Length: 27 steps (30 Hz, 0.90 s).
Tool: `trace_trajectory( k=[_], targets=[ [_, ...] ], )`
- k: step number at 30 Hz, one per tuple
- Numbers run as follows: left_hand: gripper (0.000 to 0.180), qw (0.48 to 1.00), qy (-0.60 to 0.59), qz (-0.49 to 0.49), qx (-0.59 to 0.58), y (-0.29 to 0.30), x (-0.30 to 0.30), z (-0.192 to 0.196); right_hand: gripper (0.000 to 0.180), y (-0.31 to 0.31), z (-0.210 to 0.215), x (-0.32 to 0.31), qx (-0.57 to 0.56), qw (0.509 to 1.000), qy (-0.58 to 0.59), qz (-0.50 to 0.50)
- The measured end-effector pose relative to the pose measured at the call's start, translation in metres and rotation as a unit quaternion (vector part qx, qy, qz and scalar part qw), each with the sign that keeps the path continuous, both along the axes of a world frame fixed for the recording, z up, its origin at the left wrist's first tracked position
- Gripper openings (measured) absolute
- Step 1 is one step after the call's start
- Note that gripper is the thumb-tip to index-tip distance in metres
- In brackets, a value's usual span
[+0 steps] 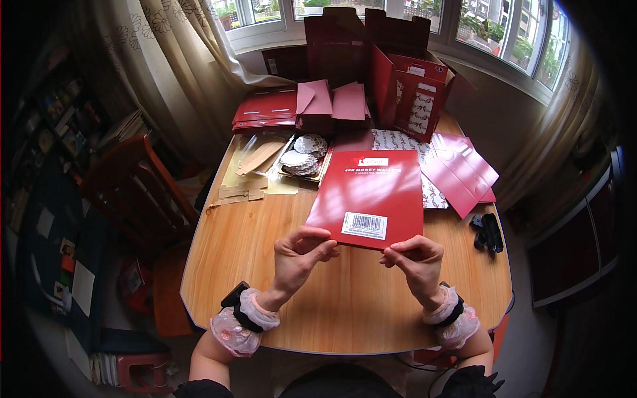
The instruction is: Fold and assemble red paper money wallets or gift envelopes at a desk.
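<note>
Between my hands is a flat red card pack [381, 192] with a white barcode label near its lower edge. My left hand [298, 257] pinches its lower left part between thumb and fingers. My right hand [415, 262] grips the lower right corner the same way. The pack's far end overlaps printed sheets behind it. Just beyond lie a tray of round patterned tags [300, 164], white bow-patterned card [434, 192] and pink-red folded cards [459, 174].
At the back stand open dark red boxes [415, 89] beside stacked red packs [265, 106] and pink envelopes [313, 99]. Brown paper strips [261, 156] lie at the left. A black object [488, 232] rests near the table's right edge. A wooden chair [142, 192] stands left.
</note>
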<state>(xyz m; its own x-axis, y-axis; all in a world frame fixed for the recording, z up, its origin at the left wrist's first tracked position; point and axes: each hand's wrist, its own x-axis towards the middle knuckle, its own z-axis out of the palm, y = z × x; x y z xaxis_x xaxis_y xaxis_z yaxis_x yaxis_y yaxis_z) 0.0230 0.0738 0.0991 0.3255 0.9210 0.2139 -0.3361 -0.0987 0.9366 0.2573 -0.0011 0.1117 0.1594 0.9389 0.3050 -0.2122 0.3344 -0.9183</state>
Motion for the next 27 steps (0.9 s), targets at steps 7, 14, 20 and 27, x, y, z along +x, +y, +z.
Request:
trace_trajectory(
  k=[7,14,20,27],
  targets=[
    [0.068,0.978,-0.079,0.003,-0.195,-0.007,0.007,-0.003,0.01,-0.002,-0.004,-0.01,0.047,0.995,-0.01,-0.091],
    [0.039,0.957,-0.018,-0.204,-0.206,-0.023,0.019,-0.005,0.01,-0.01,-0.013,-0.022,0.053,0.985,-0.131,-0.1],
    [0.035,0.965,-0.027,-0.129,-0.226,-0.026,0.02,-0.011,0.01,-0.011,-0.018,-0.029,0.043,0.986,-0.144,-0.075],
    [0.033,0.963,-0.054,-0.094,-0.248,-0.021,0.019,-0.016,0.02,-0.015,-0.012,-0.041,0.049,0.964,-0.25,-0.076]
  ],
)
